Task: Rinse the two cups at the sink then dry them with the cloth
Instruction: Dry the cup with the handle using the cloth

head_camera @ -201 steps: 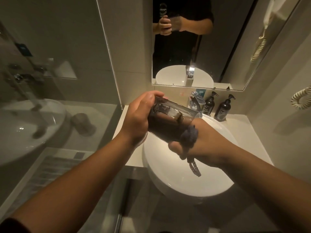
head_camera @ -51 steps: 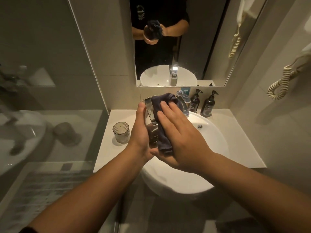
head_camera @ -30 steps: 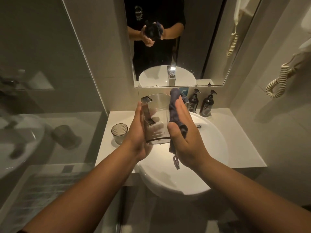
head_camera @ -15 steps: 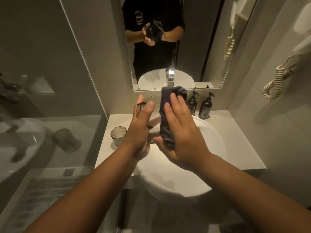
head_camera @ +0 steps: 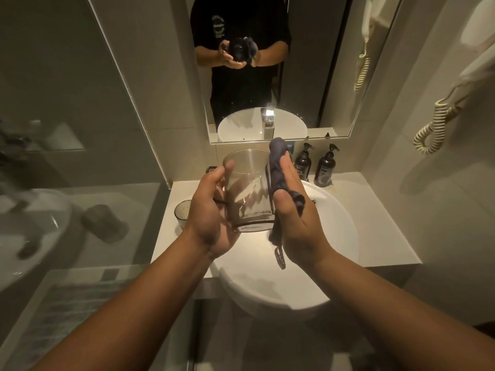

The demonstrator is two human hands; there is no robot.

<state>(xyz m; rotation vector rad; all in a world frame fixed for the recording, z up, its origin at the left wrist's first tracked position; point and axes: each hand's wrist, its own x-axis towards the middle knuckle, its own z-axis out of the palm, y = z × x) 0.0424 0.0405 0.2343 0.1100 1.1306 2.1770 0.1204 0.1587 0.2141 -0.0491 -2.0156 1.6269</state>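
Your left hand (head_camera: 211, 210) cradles the cup (head_camera: 249, 188) above the sink (head_camera: 334, 226), fingers curled round it to steady it. Your right hand (head_camera: 294, 220) presses the cloth (head_camera: 278, 170) flat-fingered against its side, thumb pinning a fold, to dry it. The second cup (head_camera: 182, 212) waits on the counter (head_camera: 375, 210).

Mirror (head_camera: 308, 76): upper middle of the frame, on the wall; it reflects a person in a dark shirt and the tap.
Pump bottles (head_camera: 314, 167): two dark ones, side by side on the counter just below the mirror's lower edge, right of centre.
Counter (head_camera: 375, 223): white, middle right, running out to both sides.
Coiled cord (head_camera: 431, 124): cream, hanging on the wall at the upper right.
Glass panel (head_camera: 67, 156): left half of the frame, with dim reflections.
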